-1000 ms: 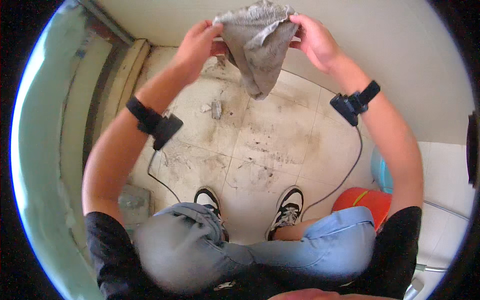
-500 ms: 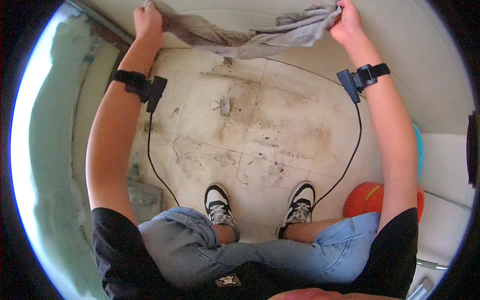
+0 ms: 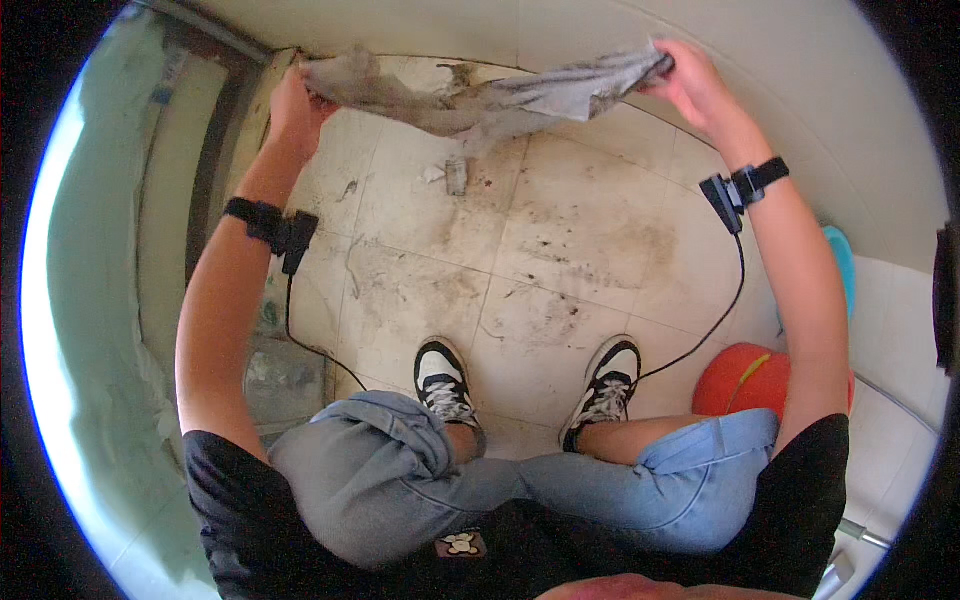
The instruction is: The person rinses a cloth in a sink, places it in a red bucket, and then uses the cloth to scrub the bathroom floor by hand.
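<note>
Nearest to me are my knees in pale blue denim shorts [image 3: 560,480] and two black-and-white sneakers [image 3: 445,385] planted on a stained, cream tiled floor [image 3: 560,250]; a round orange plastic tub [image 3: 745,380] sits by my right leg. Farther out, my left hand [image 3: 292,105] and right hand [image 3: 690,80] each pinch one end of a dirty grey, crumpled cloth rag [image 3: 500,95], stretched in the air between them above the floor near the wall. I judge the rag is spread out but not yet laid down or used on the grime.
</note>
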The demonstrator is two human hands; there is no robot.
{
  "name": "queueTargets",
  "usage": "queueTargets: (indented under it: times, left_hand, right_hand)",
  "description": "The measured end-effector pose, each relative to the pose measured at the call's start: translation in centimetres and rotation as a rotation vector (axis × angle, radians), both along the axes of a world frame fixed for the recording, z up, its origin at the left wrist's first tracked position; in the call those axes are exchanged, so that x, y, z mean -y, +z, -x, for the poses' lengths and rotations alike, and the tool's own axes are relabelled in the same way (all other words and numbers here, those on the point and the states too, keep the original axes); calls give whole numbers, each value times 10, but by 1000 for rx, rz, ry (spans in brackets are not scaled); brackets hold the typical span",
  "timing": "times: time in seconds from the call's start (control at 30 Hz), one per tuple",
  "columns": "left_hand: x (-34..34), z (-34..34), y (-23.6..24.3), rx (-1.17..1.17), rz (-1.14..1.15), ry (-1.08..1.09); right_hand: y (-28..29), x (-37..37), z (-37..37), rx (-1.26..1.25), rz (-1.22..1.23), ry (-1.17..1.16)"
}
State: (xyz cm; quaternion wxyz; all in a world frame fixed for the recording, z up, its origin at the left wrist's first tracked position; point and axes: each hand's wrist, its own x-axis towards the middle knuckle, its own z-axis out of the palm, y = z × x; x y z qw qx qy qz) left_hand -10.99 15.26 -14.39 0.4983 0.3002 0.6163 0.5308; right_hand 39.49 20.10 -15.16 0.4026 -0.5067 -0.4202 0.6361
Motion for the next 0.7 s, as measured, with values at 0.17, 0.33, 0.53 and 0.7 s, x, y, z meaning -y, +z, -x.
queueTargets:
  times: [0.17, 0.33, 0.53, 0.7]
  left_hand:
    - [54, 6, -39, 18, 128, -100]
    - [39, -34, -63, -128, 214, -344]
    - [-9, -84, -116, -399, 23, -630]
    - [38, -130, -179, -1453, -232, -900]
  right_hand:
    - [-41, 49, -15, 200, 154, 21]
    - [-86, 51, 9, 141, 230, 50]
    - [-125, 19, 70, 591, -299, 565]
    - [-163, 73, 104, 1312, -720, 742]
